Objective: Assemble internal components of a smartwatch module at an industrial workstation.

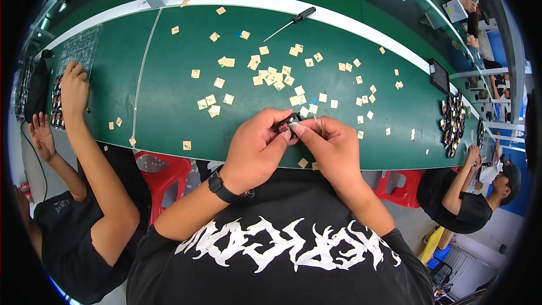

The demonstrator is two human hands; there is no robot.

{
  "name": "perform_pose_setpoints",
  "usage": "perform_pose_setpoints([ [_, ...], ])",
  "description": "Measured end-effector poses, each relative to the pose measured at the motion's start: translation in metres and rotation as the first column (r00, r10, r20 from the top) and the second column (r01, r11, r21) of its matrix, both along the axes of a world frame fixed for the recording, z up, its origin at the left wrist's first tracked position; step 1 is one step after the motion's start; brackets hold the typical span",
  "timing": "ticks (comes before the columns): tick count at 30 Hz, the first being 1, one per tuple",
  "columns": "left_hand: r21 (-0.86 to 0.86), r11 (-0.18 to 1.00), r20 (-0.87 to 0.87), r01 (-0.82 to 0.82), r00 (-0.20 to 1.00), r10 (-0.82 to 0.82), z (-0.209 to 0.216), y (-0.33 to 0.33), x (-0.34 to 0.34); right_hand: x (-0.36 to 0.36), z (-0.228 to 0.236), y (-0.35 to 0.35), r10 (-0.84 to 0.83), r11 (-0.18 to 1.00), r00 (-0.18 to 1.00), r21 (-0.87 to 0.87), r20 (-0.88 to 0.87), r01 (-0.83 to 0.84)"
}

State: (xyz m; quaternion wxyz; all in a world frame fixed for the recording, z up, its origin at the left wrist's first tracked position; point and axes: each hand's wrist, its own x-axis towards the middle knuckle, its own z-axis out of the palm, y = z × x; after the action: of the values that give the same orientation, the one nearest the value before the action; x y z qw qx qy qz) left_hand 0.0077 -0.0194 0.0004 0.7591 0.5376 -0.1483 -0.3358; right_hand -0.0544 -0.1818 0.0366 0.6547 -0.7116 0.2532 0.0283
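Close to my chest, above the near edge of the green table, my left hand (255, 149) is closed round a small black device (286, 123) with a reddish part on its face. My right hand (334, 147) meets it from the other side, thumb and fingers pinched together at the device. A thin pale edge shows by the right fingers, too small to name. Just beyond the hands, many small square cream paper pieces (272, 73) lie scattered on the table (186, 85), some with green marks.
A black-handled screwdriver (304, 14) lies at the far edge. A pile of small dark devices (453, 124) and a black box (438, 75) are at the right. Co-workers sit on both sides; one's arm (76, 93) reaches over the left end. Red stools (166, 178) stand below.
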Motion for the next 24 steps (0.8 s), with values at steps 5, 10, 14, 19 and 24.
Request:
perform_pose_setpoints([
  [5,-0.011,1.0,-0.018,0.002,1.0,-0.002,0.001,0.001,0.0,-0.002,-0.007,-0.004,0.007,0.996,0.998,-0.089,0.056,-0.002],
  [10,-0.027,1.0,0.007,0.016,1.0,-0.016,0.001,0.004,0.0,0.002,-0.006,-0.001,-0.068,0.996,0.997,-0.062,0.043,0.071],
  [14,-0.094,0.99,0.024,0.106,0.994,-0.104,-0.004,0.012,0.004,0.003,-0.013,-0.016,0.034,0.995,0.996,-0.094,0.078,-0.026],
  [19,-0.065,0.984,0.026,0.164,0.986,-0.162,-0.002,0.017,0.005,0.004,0.005,-0.006,0.078,0.997,0.996,-0.024,-0.036,-0.079],
  [24,-0.119,0.987,-0.134,0.106,0.983,-0.122,0.009,0.01,0.002,-0.008,-0.002,0.001,0.015,0.999,0.995,-0.047,0.103,-0.011],
])
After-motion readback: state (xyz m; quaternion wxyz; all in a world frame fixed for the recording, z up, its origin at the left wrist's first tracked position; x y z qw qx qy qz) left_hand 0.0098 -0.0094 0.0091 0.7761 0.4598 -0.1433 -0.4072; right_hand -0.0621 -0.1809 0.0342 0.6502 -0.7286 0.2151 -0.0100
